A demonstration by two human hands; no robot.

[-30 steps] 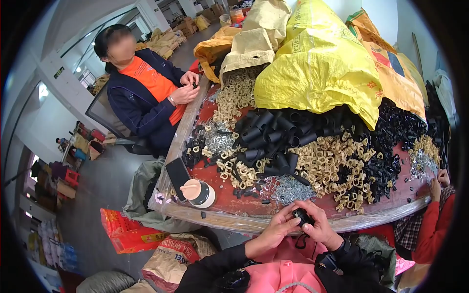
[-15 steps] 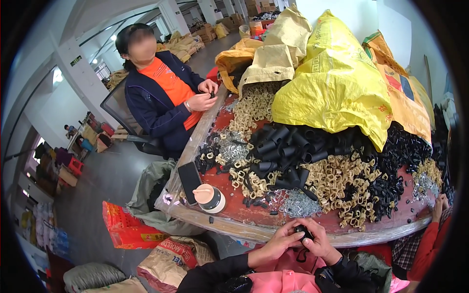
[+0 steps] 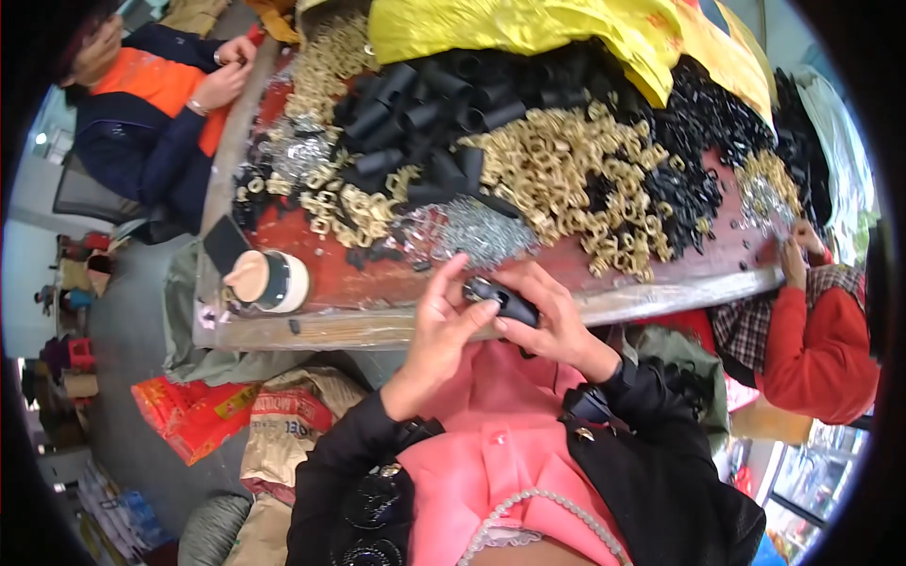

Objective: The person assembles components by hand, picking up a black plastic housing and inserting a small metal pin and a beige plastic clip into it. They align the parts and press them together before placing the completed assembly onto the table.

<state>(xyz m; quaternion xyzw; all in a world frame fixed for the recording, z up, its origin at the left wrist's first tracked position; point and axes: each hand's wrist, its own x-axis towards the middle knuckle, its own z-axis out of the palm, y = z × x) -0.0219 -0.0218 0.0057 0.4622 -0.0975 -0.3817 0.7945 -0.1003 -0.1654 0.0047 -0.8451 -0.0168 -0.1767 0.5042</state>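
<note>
Close to the table's front edge, I hold a short hollow black plastic part (image 3: 514,304) between both hands. My right hand (image 3: 559,328) is closed round its right end, the thumb underneath. At its left end the thumb of my left hand (image 3: 436,330) presses on it, while the index finger points up; whether a smaller piece sits at that end is too small to tell. Just beyond my fingers lies a heap of small silvery metal pieces (image 3: 481,231). Tan ring-shaped plastic pieces (image 3: 557,165) and larger black tubes (image 3: 425,115) are piled behind it.
A yellow sack (image 3: 528,33) lies at the back of the red table (image 3: 354,283). A lidded jar (image 3: 283,283) and a dark phone (image 3: 226,247) rest at the left corner. One co-worker (image 3: 142,104) sits at left, another in a red sleeve (image 3: 802,349) at right. Sacks (image 3: 293,424) stand below.
The view has tilted down, so the table appears higher. My hands have moved apart somewhat, my left index finger has lifted, and more of the black part shows between them.
</note>
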